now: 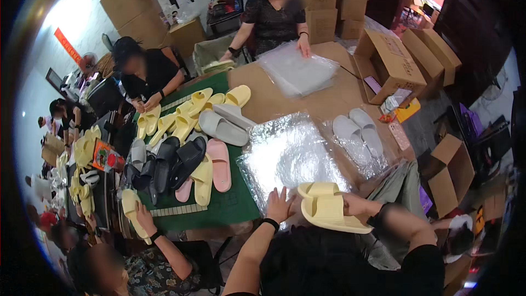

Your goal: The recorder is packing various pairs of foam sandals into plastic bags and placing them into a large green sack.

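In my right hand (pixel 355 205) is a pair of pale yellow slippers (pixel 329 216), held close in front of me with the fingers partly hidden by the straps. My left hand (pixel 279 206) reaches to the near edge of a stack of shiny clear plastic bags (pixel 293 151), its fingers stretched out and holding nothing visible. Right of that stack, a pair of grey slippers (pixel 359 134) lies in clear plastic. To the left are pink (pixel 220 164), black (pixel 187 163), grey (pixel 223 127) and more yellow slippers (pixel 192 111) in a loose pile.
A green mat (pixel 227 206) lies under the pile. Across the table a person's hand (pixel 304 46) rests on more clear bags (pixel 298 68). At the left, co-workers handle yellow slippers. Open cardboard boxes (pixel 389 66) and a phone (pixel 399 136) are on the right.
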{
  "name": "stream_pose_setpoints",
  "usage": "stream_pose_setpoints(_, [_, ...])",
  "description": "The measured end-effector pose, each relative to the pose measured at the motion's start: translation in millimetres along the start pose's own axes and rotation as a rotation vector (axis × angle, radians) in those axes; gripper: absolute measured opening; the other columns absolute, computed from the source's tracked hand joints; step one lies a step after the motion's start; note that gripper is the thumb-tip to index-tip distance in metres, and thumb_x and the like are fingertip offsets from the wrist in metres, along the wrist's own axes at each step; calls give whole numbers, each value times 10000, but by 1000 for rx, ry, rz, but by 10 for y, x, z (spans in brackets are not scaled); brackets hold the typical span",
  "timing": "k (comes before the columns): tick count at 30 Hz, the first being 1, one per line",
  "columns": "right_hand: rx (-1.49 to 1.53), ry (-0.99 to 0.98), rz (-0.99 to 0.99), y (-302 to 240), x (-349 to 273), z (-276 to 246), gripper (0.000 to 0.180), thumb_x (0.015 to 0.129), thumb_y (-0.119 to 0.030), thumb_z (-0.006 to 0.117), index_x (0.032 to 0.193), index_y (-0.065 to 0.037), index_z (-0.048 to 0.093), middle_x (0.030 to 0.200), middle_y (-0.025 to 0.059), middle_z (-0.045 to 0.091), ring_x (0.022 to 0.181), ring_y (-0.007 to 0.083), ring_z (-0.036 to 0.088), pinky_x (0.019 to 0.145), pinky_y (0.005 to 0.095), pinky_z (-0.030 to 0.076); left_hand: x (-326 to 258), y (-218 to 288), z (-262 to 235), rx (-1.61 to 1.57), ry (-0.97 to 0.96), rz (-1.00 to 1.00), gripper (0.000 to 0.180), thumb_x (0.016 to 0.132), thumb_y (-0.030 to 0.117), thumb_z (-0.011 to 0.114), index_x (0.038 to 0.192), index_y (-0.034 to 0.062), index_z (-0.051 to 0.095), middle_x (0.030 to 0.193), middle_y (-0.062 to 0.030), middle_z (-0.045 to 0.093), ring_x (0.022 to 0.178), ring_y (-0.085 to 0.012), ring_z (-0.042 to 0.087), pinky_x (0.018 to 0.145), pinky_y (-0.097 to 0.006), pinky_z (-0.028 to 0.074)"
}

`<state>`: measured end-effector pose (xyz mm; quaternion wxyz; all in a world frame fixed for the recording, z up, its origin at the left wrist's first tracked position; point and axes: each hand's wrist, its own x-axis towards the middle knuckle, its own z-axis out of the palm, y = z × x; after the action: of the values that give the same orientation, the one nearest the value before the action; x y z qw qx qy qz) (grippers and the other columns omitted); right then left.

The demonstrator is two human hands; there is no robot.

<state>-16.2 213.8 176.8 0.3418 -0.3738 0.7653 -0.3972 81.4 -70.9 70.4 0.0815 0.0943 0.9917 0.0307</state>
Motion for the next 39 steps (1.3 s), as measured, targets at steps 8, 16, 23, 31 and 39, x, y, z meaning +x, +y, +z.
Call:
stream_pose_setpoints(8, [214, -136, 104, 53, -222, 382, 327, 808, -42, 581, 1127, -33, 510, 956, 35, 605, 865, 90, 528, 741, 258, 447, 162, -180, 125, 76, 284, 191, 194, 779, 125, 507, 953, 81, 580, 1016, -114, 554, 993, -307, 520, 801, -418, 425])
stream_pose_setpoints(16, [241, -83, -34, -34, -19, 421, 340, 807, -45, 574, 1137, -43, 494, 909, 69, 604, 800, 96, 524, 695, 271, 445, 381, -169, -163, -808, 289, -330, 216, 873, 205, 490, 804, 19, 574, 735, -187, 598, 720, -373, 576, 652, -435, 460])
stream_pose_setpoints(23, [-220, 140, -126, -114, 71, 289, 291, 754, -47, 535, 1045, -56, 536, 956, 150, 552, 903, 301, 532, 815, 356, 428, 276, -159, -476, -876, 250, -183, 259, 887, 198, 491, 1035, 28, 618, 963, -193, 625, 889, -341, 607, 768, -367, 483])
stream_pose_setpoints(31, [-698, 52, 12, -290, 162, 172, 245, 656, -84, 585, 876, 22, 603, 1075, 169, 517, 1050, 338, 472, 1013, 391, 320, 290, 141, -706, -913, 415, -104, 250, 855, 101, 489, 1064, 14, 595, 1052, -183, 600, 960, -327, 584, 837, -369, 469])
stream_pose_setpoints(39, [-769, 327, -1, -268, 292, 270, 319, 645, -83, 576, 931, 60, 585, 1083, 210, 514, 981, 346, 510, 831, 388, 445, 223, 332, -838, -565, 397, 135, 342, 845, 134, 514, 1184, 104, 544, 1156, -117, 561, 1090, -333, 489, 964, -452, 350])
